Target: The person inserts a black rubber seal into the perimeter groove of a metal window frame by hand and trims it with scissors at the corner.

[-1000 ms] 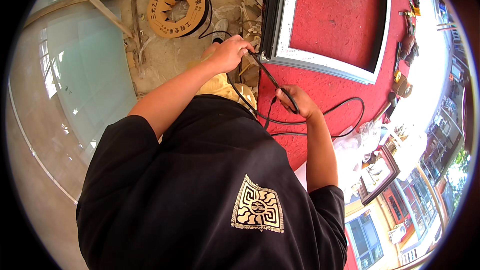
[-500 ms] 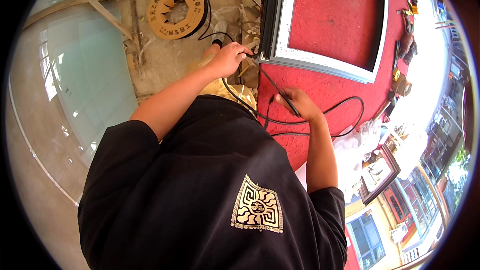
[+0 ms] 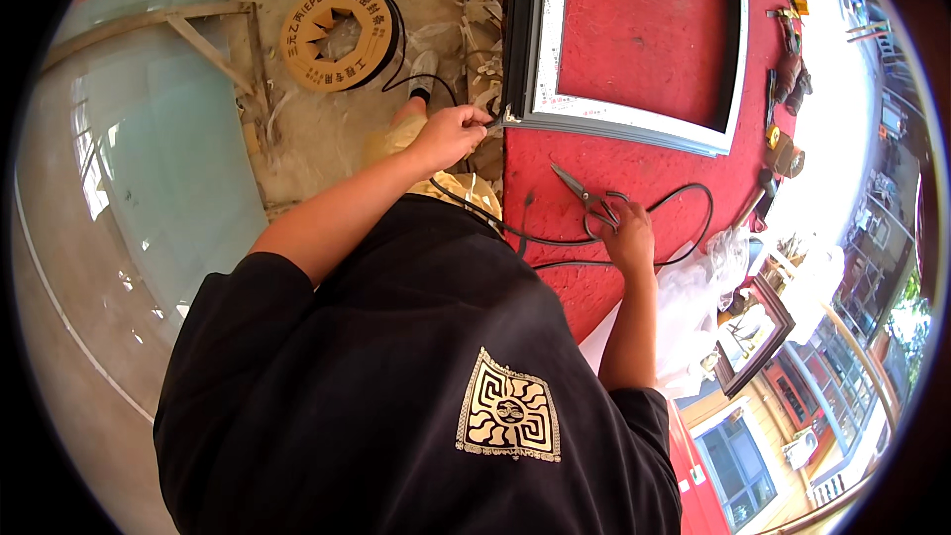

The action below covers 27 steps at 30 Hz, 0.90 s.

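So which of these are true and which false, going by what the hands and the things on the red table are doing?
1. The left hand pinches at the corner of the window frame. True.
2. The right hand rests on a hammer. False: it is on the handles of scissors, which lie on the red table.
3. A black cord loops across the table. True.
4. The spool sits on the table. False: it lies on the floor.
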{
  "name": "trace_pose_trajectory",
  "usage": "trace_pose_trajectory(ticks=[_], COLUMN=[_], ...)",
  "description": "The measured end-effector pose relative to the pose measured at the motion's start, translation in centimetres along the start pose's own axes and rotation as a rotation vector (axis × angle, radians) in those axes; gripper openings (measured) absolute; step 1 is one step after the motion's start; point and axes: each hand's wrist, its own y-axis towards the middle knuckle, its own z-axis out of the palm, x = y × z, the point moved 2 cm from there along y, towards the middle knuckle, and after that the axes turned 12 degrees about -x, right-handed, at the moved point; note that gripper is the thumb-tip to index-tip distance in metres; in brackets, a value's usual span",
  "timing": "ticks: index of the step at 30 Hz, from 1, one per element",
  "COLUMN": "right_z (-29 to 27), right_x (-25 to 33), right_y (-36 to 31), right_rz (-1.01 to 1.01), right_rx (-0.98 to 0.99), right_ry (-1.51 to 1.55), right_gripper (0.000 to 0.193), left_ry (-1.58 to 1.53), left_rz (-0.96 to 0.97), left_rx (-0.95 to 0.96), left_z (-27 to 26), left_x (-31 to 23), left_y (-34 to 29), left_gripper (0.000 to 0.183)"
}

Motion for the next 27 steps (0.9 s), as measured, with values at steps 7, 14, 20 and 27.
trace_pose_trajectory(ticks=[7,14,20,27], right_z=[4.6,10.1,12.7,13.5], right_x=[11.6,17.7,17.7,17.2], right_y=[4.9,8.1,8.3,8.5], right_rz=[0.633,0.906,0.840,0.828], right_rx=[0.052,0.130,0.029,-0.017], right_ry=[0.724,0.983,0.870,0.865], right_gripper=[0.029,0.032,0.033,0.028], left_ry=[-0.158,-0.217,-0.212,-0.062], left_rz=[-0.137,-0.093,-0.043,0.060], left_rx=[-0.026,-0.053,-0.060,-0.120], left_z=[1.2,2.2,2.2,2.0], left_x=[-0.2,0.9,0.9,0.6], left_y=[-0.4,0.1,0.1,0.2], left_gripper=[0.029,0.023,0.021,0.020])
